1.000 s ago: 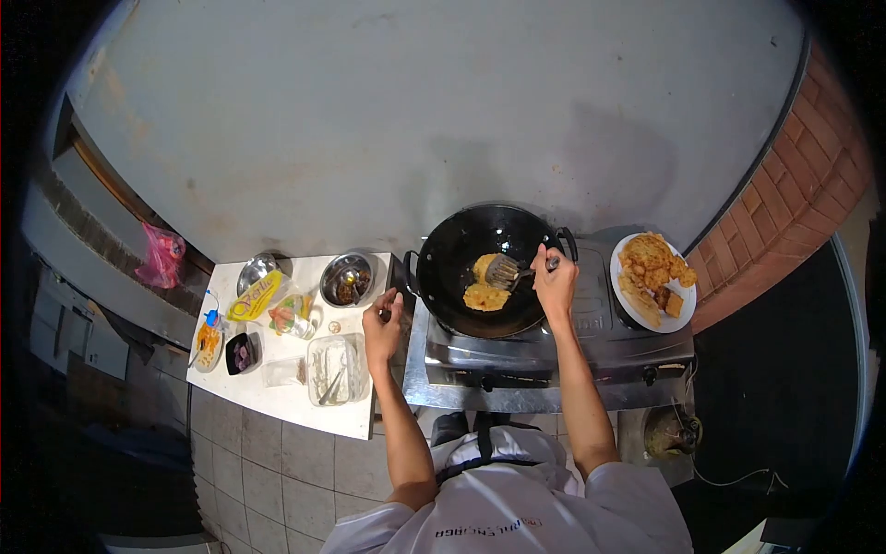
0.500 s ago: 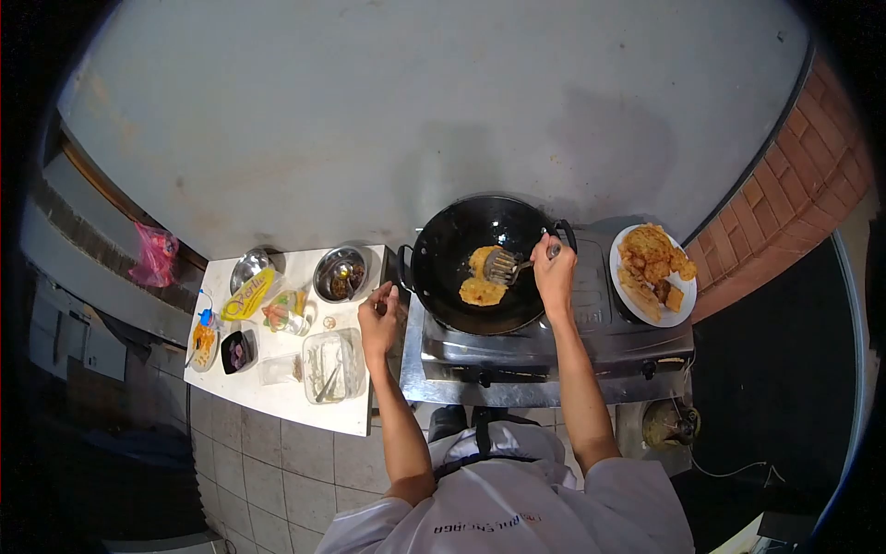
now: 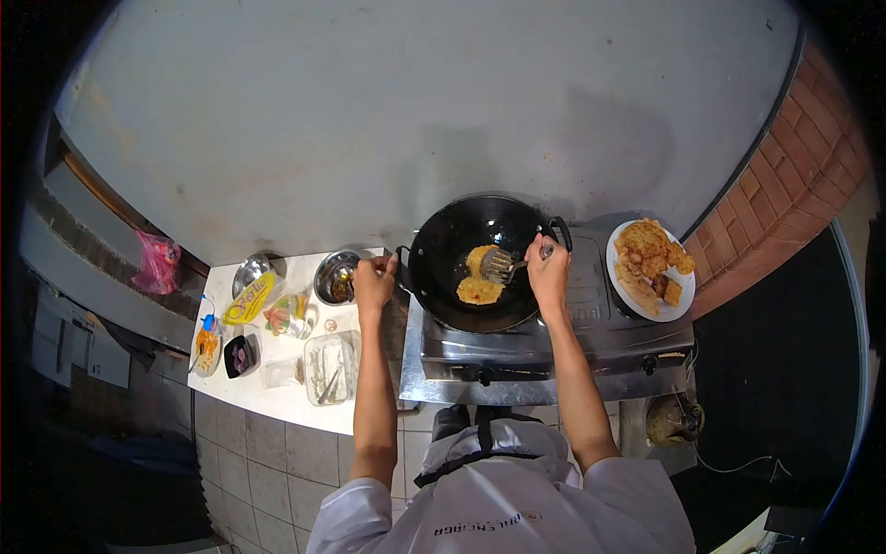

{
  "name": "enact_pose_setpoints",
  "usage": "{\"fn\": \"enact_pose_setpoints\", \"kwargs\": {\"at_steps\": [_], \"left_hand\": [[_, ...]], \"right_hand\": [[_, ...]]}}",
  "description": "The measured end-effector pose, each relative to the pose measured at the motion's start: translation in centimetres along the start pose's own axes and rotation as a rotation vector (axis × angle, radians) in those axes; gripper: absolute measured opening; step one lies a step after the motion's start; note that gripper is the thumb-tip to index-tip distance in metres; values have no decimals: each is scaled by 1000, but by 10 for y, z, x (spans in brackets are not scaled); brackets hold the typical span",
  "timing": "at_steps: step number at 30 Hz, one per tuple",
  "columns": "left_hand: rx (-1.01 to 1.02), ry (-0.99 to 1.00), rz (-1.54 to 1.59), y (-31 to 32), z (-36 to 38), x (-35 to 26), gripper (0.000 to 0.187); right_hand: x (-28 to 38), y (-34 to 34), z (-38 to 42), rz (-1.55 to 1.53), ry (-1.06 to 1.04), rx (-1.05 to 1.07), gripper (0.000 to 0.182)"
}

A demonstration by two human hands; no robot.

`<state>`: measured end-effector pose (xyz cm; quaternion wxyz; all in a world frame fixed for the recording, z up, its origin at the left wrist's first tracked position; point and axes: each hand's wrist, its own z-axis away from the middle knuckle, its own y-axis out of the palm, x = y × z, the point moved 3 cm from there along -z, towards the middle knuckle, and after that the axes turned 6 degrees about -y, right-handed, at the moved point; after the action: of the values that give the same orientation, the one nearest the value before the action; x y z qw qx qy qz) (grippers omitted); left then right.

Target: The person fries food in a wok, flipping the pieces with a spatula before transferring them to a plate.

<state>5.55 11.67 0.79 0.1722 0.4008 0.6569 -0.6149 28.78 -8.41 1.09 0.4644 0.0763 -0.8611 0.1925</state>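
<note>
My right hand is closed around the handle of a slotted spatula, whose metal head rests against golden fried pieces in a black wok. The wok stands on the left burner of a metal gas stove. My left hand has its fingers curled together between the wok's left handle and a steel bowl holding a dark mixture. A spoon lies in that bowl, close to the left fingertips. What those fingers hold, if anything, cannot be made out.
A white plate of fried food sits on the stove's right side. The white table at left carries a second steel bowl, a yellow packet, a clear plastic container and a small black bowl. A grey wall rises behind.
My left hand has moved up and slightly left, toward the steel bowl, and its fingers are drawn in. My right hand and the spatula have barely shifted.
</note>
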Motion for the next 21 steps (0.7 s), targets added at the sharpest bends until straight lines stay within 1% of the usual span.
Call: {"fn": "enact_pose_setpoints", "kwargs": {"at_steps": [2,4,10,12,14,16,17,19,21], "left_hand": [[1,33,-34,3,-1,-1,29],[7,-15,-89,7,-5,2,24],[-36,40,-128,8,-8,11,18],[-30,56,-133,9,-10,12,18],[-24,58,-136,12,-8,15,18],[-36,59,-91,10,-7,13,18],[-38,44,-88,10,-6,12,18],[-33,44,-88,10,-6,12,17],[-32,46,-90,9,-5,9,17]], "right_hand": [[-6,2,1,27,-24,-13,29],[-4,0,3,54,-46,-28,28],[-3,-17,5,-70,-26,-37,30],[-6,-24,9,-149,105,-46,33],[-4,-31,15,-184,133,-41,35],[2,-34,20,-282,221,-3,35],[6,-35,22,-280,222,-3,35],[13,-32,26,-388,285,61,35],[10,-25,27,-430,289,72,36]]}}
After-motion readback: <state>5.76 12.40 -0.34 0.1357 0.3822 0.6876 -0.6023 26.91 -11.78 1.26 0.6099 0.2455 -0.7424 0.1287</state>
